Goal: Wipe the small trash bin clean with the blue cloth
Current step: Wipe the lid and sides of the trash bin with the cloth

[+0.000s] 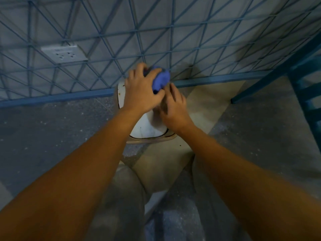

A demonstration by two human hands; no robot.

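Note:
A small white trash bin [149, 129] stands on the floor in front of me, seen from above, with brown specks on its far left side. My left hand [142, 89] holds the bunched blue cloth [160, 80] against the bin's far top. Just to the right, my right hand [173, 108] rests on the bin with its fingers spread, touching the cloth's lower edge. Both hands hide most of the bin's top.
A blue metal lattice frame [156, 40] leans along the grey wall right behind the bin. A white wall socket [64, 54] sits at the left. Blue metal legs [278, 70] stand at the right. My knees [125, 197] are below, over speckled grey floor.

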